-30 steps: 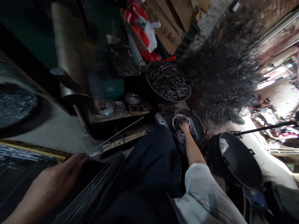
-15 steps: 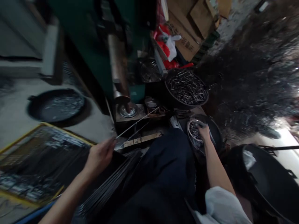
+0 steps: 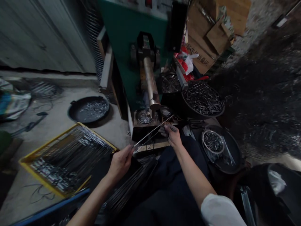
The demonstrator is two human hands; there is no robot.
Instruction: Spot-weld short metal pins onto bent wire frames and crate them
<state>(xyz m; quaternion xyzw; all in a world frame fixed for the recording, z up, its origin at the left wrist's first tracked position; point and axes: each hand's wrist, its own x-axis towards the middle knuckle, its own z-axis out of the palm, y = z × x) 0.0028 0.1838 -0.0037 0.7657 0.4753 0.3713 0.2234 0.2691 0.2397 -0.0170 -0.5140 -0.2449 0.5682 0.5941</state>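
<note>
My left hand (image 3: 121, 161) is closed round the near end of a thin metal rod (image 3: 150, 133), which slants up and to the right. A second thin line runs below it; I cannot tell if it is another rod. My right hand (image 3: 173, 135) is by the rod's far part, thumb and fingers pinched together. What is in that pinch is too small to make out. Beyond the hands stands a green machine (image 3: 124, 62) with a thick metal cylinder (image 3: 150, 84) pointing down at a small dish of metal bits (image 3: 144, 116).
At right, a bowl of small metal pieces (image 3: 213, 142) stands on a black tray (image 3: 231, 163). A black basin (image 3: 185, 102) behind it holds metal pins. At left are a yellow crate (image 3: 35, 175) of rods and a black pan (image 3: 72, 116). More rods (image 3: 131, 185) lie by my lap.
My right hand has left the bowl of small metal pieces and moved left to the rod. My left hand still holds the rod. The view has shifted, with things now farther right and lower.
</note>
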